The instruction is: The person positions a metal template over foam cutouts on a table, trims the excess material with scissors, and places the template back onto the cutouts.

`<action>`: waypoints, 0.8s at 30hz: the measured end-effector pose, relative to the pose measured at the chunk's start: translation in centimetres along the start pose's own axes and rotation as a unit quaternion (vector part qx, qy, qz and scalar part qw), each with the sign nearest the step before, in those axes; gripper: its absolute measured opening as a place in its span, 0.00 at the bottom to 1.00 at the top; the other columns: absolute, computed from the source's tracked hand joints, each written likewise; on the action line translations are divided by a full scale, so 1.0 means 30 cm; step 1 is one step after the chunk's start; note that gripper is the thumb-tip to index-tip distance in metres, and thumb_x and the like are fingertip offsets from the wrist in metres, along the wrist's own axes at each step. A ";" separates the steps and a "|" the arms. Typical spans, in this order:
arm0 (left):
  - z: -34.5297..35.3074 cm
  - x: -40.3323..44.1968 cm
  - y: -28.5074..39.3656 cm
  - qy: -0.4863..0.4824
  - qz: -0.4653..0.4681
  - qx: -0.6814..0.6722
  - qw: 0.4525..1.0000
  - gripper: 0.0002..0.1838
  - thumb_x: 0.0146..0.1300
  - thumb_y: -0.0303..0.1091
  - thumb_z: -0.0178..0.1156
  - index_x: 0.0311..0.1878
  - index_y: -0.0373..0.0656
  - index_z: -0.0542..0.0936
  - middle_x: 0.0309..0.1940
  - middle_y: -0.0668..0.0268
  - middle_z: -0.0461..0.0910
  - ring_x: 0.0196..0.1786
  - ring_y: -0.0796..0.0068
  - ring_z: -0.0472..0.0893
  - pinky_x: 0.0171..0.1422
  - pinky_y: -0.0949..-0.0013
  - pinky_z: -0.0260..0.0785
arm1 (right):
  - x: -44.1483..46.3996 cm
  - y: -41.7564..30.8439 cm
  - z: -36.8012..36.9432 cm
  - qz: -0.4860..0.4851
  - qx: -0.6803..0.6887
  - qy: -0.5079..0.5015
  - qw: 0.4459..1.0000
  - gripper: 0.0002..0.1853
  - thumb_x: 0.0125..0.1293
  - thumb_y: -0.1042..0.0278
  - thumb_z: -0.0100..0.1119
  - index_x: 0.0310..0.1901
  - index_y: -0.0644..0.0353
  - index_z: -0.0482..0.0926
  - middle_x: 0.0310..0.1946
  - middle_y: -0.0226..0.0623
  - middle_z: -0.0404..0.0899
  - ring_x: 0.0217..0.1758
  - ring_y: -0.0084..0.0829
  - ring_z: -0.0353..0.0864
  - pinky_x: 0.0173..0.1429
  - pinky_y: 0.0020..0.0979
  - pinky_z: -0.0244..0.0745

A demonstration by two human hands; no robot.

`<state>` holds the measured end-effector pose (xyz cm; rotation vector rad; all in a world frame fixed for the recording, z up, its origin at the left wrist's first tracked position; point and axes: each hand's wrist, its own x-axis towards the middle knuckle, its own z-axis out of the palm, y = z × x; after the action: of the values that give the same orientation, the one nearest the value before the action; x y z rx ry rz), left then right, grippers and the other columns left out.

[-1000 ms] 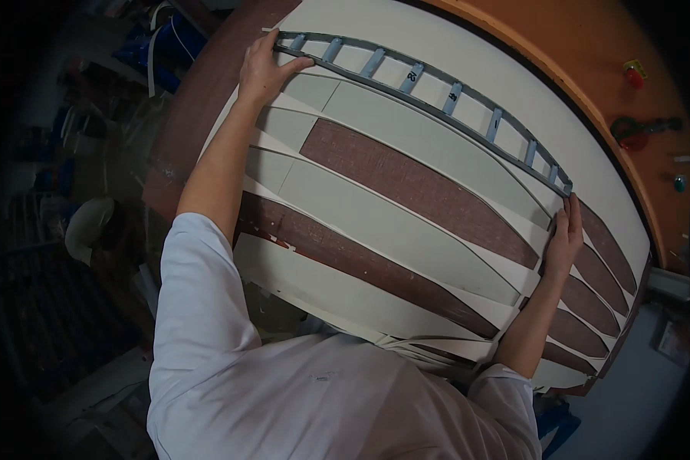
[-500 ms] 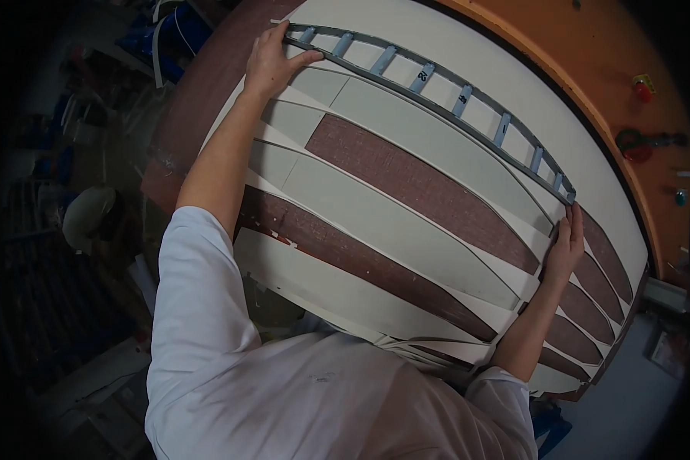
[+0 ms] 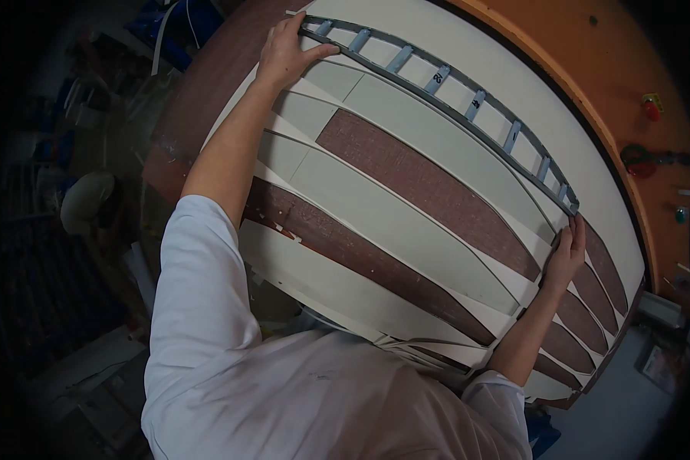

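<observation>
Near the far edge of the worktop, left hand grasps a frame; right hand touches it, grip unclear.

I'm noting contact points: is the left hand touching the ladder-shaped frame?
Touching. The head view shows the left hand with its thumb against the lower edge of the ladder-shaped frame.
</observation>
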<state>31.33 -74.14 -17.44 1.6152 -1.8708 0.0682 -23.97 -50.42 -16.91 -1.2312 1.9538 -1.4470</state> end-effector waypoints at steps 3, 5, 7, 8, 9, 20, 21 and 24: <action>-0.011 -0.002 -0.006 -0.006 -0.001 0.009 1.000 0.53 0.47 0.64 0.73 0.70 0.38 0.68 0.63 0.50 0.72 0.67 0.50 0.70 0.70 0.53 0.65 | 0.001 -0.012 0.018 -0.011 -0.006 0.000 1.000 0.24 0.74 0.73 0.46 0.69 0.69 0.67 0.66 0.51 0.72 0.69 0.35 0.72 0.71 0.31 0.63; -0.010 0.010 -0.001 -0.014 0.017 -0.005 1.000 0.52 0.48 0.62 0.74 0.69 0.36 0.69 0.64 0.48 0.72 0.68 0.49 0.70 0.70 0.53 0.64 | -0.037 -0.080 0.032 0.015 -0.029 0.032 0.999 0.24 0.74 0.72 0.46 0.69 0.67 0.67 0.65 0.49 0.74 0.68 0.34 0.73 0.70 0.31 0.65; -0.023 0.022 0.021 -0.048 0.000 -0.016 0.999 0.51 0.50 0.59 0.75 0.71 0.36 0.67 0.65 0.48 0.71 0.68 0.49 0.69 0.71 0.52 0.63 | -0.029 -0.065 0.007 0.002 -0.064 0.072 0.995 0.23 0.75 0.70 0.45 0.68 0.65 0.69 0.62 0.44 0.78 0.64 0.33 0.77 0.67 0.29 0.67; -0.031 0.022 0.037 -0.054 -0.002 -0.011 0.998 0.51 0.52 0.57 0.75 0.72 0.36 0.66 0.65 0.49 0.70 0.69 0.48 0.68 0.71 0.51 0.63 | -0.025 -0.047 -0.003 0.013 -0.053 0.091 0.994 0.22 0.74 0.70 0.44 0.67 0.65 0.70 0.60 0.42 0.80 0.61 0.32 0.79 0.64 0.28 0.69; -0.013 0.025 0.015 -0.055 -0.010 -0.013 0.998 0.50 0.54 0.55 0.74 0.73 0.38 0.65 0.67 0.49 0.69 0.70 0.48 0.67 0.72 0.50 0.62 | -0.022 -0.039 -0.013 -0.017 -0.072 0.110 0.991 0.22 0.73 0.71 0.43 0.65 0.65 0.71 0.58 0.43 0.81 0.58 0.32 0.81 0.61 0.29 0.72; 0.002 0.040 -0.045 -0.081 -0.010 -0.038 0.996 0.41 0.63 0.46 0.70 0.74 0.41 0.64 0.69 0.52 0.66 0.72 0.53 0.65 0.74 0.55 0.60 | -0.010 -0.014 -0.033 -0.107 -0.109 0.118 0.981 0.18 0.66 0.75 0.45 0.56 0.66 0.75 0.46 0.48 0.84 0.50 0.48 0.82 0.63 0.44 0.70; 0.007 0.045 -0.049 -0.083 -0.003 -0.041 0.996 0.41 0.63 0.47 0.70 0.74 0.41 0.64 0.69 0.52 0.66 0.72 0.53 0.65 0.75 0.56 0.59 | -0.020 -0.027 -0.037 -0.102 -0.146 0.101 0.979 0.18 0.66 0.75 0.46 0.57 0.64 0.75 0.46 0.47 0.84 0.51 0.45 0.81 0.67 0.43 0.65; -0.002 0.044 -0.054 -0.087 0.005 -0.046 0.995 0.42 0.62 0.47 0.71 0.74 0.40 0.64 0.70 0.52 0.65 0.73 0.53 0.65 0.75 0.56 0.59 | -0.022 -0.015 -0.027 -0.127 -0.155 0.098 0.975 0.19 0.66 0.76 0.47 0.57 0.64 0.75 0.45 0.46 0.83 0.51 0.44 0.81 0.67 0.42 0.65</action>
<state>32.79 -75.65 -17.31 1.5912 -1.9816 -0.1572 -24.06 -49.47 -16.31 -1.5750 2.2910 -1.4688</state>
